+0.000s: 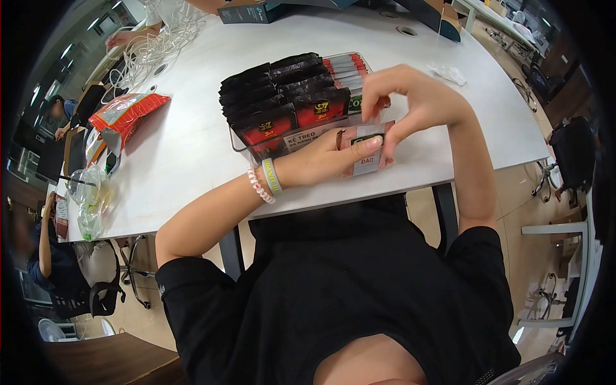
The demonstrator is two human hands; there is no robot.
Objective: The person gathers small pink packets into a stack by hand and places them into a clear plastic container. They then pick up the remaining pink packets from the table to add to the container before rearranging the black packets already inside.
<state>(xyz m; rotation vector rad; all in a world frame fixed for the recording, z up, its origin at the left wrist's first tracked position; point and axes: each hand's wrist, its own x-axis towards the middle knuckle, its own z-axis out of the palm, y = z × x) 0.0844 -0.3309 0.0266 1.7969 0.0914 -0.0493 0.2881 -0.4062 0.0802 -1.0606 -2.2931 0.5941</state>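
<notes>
My left hand point(327, 157) is closed on a pink packet point(367, 165) with a white label reading "ĐÀO", its thumb lying across the front. At the packet's right end, my right hand point(414, 102) curves in a C shape, thumb against the side and bent fingers at the upper edge. Just beyond both hands stands a wire rack point(240, 149), partly hidden by my left hand. Black and red G7 coffee sachets point(282, 102) fill its left side in rows. Slim white and red sticks point(346, 67) stand at its back right.
On the white table point(199, 173) lie a red and orange bag point(131, 115), clear plastic wrapping point(93, 199), tangled white cables point(144, 58) and crumpled plastic point(447, 74). Dark boxes point(256, 11) stand at the far edge. Other people are at the left, one hand point(122, 40) near the cables.
</notes>
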